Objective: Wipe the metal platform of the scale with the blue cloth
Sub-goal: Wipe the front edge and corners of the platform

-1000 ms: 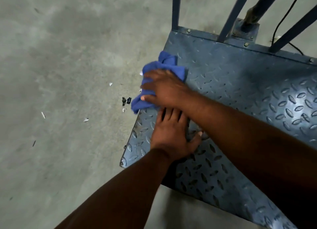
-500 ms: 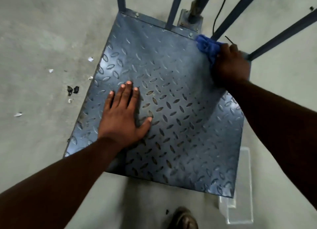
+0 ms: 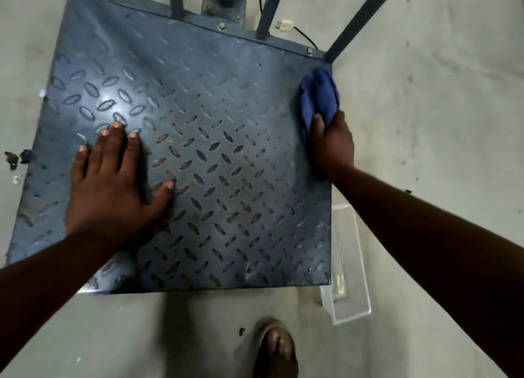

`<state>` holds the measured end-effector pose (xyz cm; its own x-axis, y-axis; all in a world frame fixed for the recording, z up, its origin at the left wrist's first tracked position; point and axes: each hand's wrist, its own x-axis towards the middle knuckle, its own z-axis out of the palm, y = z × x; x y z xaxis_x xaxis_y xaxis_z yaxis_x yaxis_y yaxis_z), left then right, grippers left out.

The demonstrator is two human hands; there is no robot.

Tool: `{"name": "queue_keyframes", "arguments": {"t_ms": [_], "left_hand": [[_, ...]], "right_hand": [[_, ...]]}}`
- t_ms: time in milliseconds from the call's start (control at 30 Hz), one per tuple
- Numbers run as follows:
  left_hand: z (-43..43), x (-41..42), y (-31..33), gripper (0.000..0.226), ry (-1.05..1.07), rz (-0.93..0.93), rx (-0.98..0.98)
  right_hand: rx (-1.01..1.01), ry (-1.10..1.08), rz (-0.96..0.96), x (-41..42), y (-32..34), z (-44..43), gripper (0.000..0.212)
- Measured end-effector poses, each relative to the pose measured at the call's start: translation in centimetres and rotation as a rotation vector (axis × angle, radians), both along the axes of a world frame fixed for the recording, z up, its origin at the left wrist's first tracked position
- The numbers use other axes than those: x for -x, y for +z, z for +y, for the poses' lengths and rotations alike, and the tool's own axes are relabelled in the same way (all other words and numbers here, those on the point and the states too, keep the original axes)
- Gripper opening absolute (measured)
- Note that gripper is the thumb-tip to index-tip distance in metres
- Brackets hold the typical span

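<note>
- Gripping one blue cloth [image 3: 319,97]: right hand [image 3: 331,148], thumb laid over the fabric and fingers curled round its near end, clamped on it.
- Bunched into a loose wad, with the far part of the cloth sticking out past the fingers.
- Placed at the right edge of the metal platform [image 3: 198,122], close to its far right corner, touching the diamond-pattern plate and reaching the rim.
- Pressed flat on the left half of the platform, toward the near left corner: left hand [image 3: 113,185], four fingers straight and slightly apart, thumb out to the right, holding nothing.
- Counted on the platform: two hands, one cloth.
- Standing on the floor [image 3: 425,122] just beside the platform's near right corner: one clear plastic container [image 3: 351,264], rectangular and open-topped.
- Seen inside it, toward its near end: something small and pale, too blurred to name.
- Rising from the far edge of the platform: three blue bars [image 3: 265,12] in plain view, plus one bolted bracket [image 3: 224,2] with a post between the first two.
- Lying on the floor just beyond the far edge: one white plug [image 3: 284,25] on a black cable.
- Scattered on the floor off the left edge: a few dark and pale scraps [image 3: 17,158], too small to count surely.
- Planted on the floor in front of the near edge: one foot in a sandal [image 3: 273,346].
</note>
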<state>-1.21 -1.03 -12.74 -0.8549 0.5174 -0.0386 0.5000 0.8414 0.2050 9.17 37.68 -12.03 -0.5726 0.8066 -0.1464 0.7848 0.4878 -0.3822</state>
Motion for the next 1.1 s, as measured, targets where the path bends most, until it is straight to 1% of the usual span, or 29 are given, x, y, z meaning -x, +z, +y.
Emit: {"name": "queue_keyframes", "arguments": {"t_ms": [67,167,233,300,367,533,633,700,900,1000,1100], "left_hand": [[0.1,0.0,0.0,0.103,-0.006,0.002,0.003],[0.1,0.1,-0.1,0.102,-0.016,-0.010,0.022],[0.0,0.2,-0.1,0.102,-0.018,-0.016,0.030],[0.0,0.1,-0.2,0.101,-0.024,-0.008,0.021],[0.1,-0.1,-0.4,0.100,-0.024,0.007,0.023],[0.0,0.0,-0.7,0.100,-0.024,0.014,0.025],[0.0,0.0,-0.8,0.100,-0.023,0.016,0.022],[0.0,0.0,-0.8,0.101,-0.022,0.019,0.013],[-0.1,0.1,-1.0,0.101,-0.034,0.012,0.030],[0.0,0.1,-0.9,0.101,-0.034,0.005,0.031],[0.0,0.1,-0.7,0.101,-0.035,0.006,0.030]], "right_hand": [[0.032,-0.003,-0.078,-4.6,0.3,-1.7,0.053],[0.091,0.082,-0.192,-11.0,1.7,-4.3,0.055],[0.084,0.133,-0.228,-12.5,1.8,-4.8,0.059],[-0.037,0.185,-0.202,-11.2,1.1,-3.7,0.066],[-0.087,0.188,-0.162,-7.6,0.3,-2.1,0.067],[0.058,-0.011,0.070,5.2,-0.3,3.5,0.053],[0.152,-0.054,0.144,9.2,0.2,6.2,0.045],[0.197,-0.082,0.126,9.9,0.3,7.5,0.047],[0.204,-0.042,0.055,9.0,0.9,6.8,0.060],[0.244,-0.104,0.021,7.2,1.2,5.4,0.070],[0.275,-0.124,0.030,3.7,0.9,3.4,0.073]]}}
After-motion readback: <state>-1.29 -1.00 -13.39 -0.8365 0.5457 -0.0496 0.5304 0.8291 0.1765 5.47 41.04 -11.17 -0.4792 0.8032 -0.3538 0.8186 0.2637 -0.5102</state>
